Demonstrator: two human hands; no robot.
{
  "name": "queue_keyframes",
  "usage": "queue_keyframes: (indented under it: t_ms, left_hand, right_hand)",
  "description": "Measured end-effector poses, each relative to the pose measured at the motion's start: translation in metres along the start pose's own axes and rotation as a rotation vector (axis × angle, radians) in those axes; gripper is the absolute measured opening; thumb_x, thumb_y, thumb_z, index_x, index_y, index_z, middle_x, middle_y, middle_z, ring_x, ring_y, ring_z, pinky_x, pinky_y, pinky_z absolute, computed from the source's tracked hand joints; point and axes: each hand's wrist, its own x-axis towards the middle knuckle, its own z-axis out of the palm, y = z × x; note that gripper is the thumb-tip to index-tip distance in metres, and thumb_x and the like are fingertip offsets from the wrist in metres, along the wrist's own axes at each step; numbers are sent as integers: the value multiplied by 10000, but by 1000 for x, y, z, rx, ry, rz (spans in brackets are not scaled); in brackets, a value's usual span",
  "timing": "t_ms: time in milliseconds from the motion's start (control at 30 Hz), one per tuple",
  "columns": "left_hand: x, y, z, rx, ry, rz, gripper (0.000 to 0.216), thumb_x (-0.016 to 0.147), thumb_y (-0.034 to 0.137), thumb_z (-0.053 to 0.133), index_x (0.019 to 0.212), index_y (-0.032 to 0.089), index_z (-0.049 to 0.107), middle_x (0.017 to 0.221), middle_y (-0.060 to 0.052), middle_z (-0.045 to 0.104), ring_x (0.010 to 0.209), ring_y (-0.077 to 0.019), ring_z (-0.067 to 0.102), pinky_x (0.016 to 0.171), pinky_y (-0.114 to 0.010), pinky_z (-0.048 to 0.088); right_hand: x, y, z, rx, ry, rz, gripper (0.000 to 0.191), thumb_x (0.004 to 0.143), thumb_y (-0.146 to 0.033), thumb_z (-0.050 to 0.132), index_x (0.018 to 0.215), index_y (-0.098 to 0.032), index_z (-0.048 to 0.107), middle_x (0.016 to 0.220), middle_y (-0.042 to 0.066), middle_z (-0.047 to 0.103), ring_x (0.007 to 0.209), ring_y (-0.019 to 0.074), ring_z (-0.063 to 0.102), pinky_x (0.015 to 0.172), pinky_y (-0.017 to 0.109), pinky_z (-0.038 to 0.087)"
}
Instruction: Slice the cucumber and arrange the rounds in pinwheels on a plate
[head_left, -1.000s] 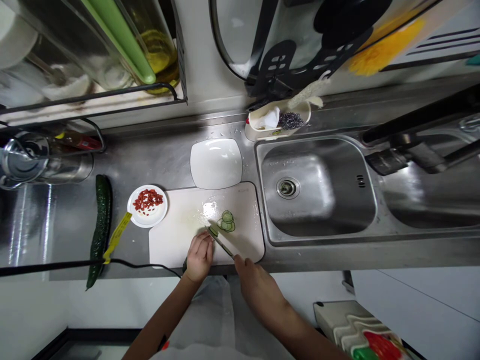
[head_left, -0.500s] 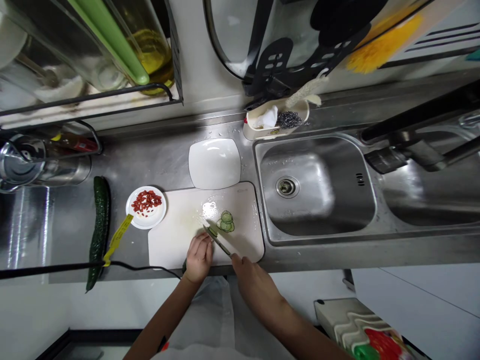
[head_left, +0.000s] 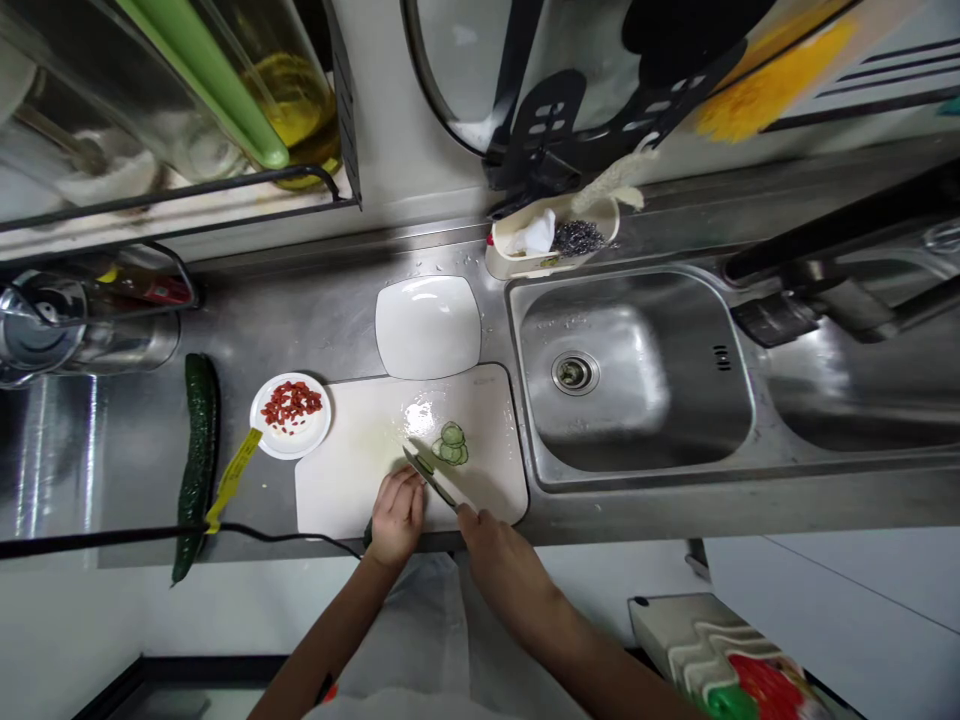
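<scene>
**Knife edges closer to my left fingers on the cucumber**

Over the last second the knife (head_left: pixel 431 478) in my right hand (head_left: pixel 491 545) has crept a little to the left, nearer my left hand (head_left: pixel 397 512). The blade now lies slanted across the cut end of the cucumber (head_left: pixel 424 464) on the white cutting board (head_left: pixel 337 480). The small heap of slices (head_left: pixel 452 445) just beyond the blade looks the same as before, so I see no fresh slice added to it

My left fingers are curled down over the cucumber and pin it to the board near the front edge. Most of it is hidden under my palm. My right fingers are closed round the knife handle, the wrist angled in from the right. Both forearms reach up from the bottom of the view and meet over the board

A round dish of red berries (head_left: pixel 319 432) sits at the board's far left corner, and a square white plate (head_left: pixel 427 325) sits just behind the board. A whole cucumber (head_left: pixel 196 455) lies well to the left on the steel desk (head_left: pixel 315 320). The sink (head_left: pixel 675 400) is just to the right of the board
</scene>
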Motion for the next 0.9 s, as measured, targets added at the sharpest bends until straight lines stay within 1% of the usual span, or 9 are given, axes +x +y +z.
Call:
queue_keyframes:
  t_ms: [100,367,500,633,733,900]
  left_hand:
    - [-1,0,0,-6,-1,-5,177,866,125,466,966,153,609,943,-87,651,988,-187,599,887,-385,512]
    - [0,0,0,-17,0,7,208,829,65,508,991,154,603,967,-83,646,1011,-183,586,899,-379,502]
    - [1,1,-1,-15,-6,16,229,834,70,503,1023,156,597,982,-85,647,1017,-186,586,896,-381,504]
    - [1,0,-1,-10,-18,12,235,844,83,493,1043,160,593,1000,-83,649,1024,-184,586,904,-384,503]
    - [0,0,0,-12,-19,10,231,843,80,493,1035,160,595,1000,-83,650,1026,-186,587,905,-391,502]
    - [1,1,0,-12,-16,9,229,847,90,485,1035,161,596,992,-85,652,1017,-194,593,902,-404,503]
  right_hand:
    - [2,-1,0,10,-7,-6,320,872,-49,312,1094,-161,513,951,108,637,852,195,640,689,264,470]
    - [9,-3,4,-17,53,-33,333,866,-34,289,1079,-134,524,910,124,646,841,200,646,689,267,481]
    - [13,-5,5,-17,57,-22,354,868,-32,277,1095,-142,525,930,121,647,844,205,648,676,275,484]
    - [17,-6,6,-29,73,-21,349,874,-39,281,1098,-130,533,924,130,646,844,196,647,666,252,472]
    - [20,-7,9,-52,99,-29,364,870,-28,282,1123,-126,525,921,123,648,835,188,646,656,239,466]
    - [28,-7,19,-62,133,-15,358,875,-39,282,1118,-137,525,899,110,649,795,190,646,627,252,461]
